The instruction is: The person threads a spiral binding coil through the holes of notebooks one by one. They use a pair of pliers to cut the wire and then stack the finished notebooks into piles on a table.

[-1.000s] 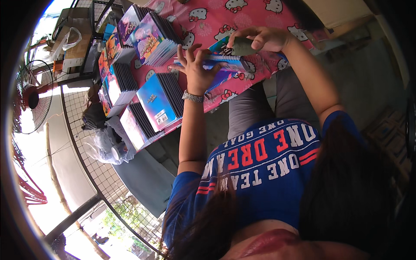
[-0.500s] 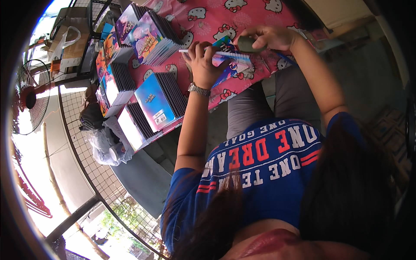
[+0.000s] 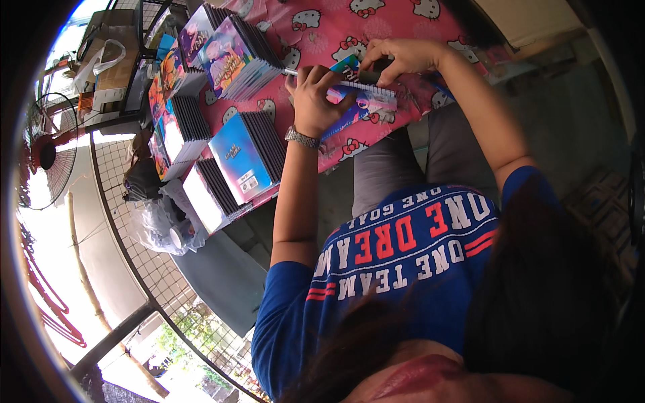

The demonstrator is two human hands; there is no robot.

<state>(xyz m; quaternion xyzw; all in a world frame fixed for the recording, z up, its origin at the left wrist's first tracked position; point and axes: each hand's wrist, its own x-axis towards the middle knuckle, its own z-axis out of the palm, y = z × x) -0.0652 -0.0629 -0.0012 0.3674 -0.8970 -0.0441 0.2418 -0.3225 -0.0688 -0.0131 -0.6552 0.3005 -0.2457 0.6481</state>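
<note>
A spiral notebook (image 3: 373,102) with a blue and pink cover stands tilted near the table's front edge, its pale coil edge uppermost. My left hand (image 3: 317,101), a metal watch on its wrist, grips that coil edge between curled fingers and thumb. At the coil's right part, my right hand (image 3: 403,59) has its thumb and fingers bent in toward the edge. Something dark shows between those fingers, too hidden to name. Behind the coil, another colourful cover (image 3: 346,65) lies partly covered by the hands.
Stacks of spiral notebooks (image 3: 243,158) crowd the left side of the pink patterned tablecloth (image 3: 316,47). Plastic bags (image 3: 158,225) hang beside the table's left edge. Farther left are a fan (image 3: 47,151), a wire mesh (image 3: 117,201) and a cardboard box (image 3: 111,57).
My right hand has moved slightly left, down to the coil edge; the round dark-green object it held is now mostly hidden. The notebook and my left hand have shifted a little.
</note>
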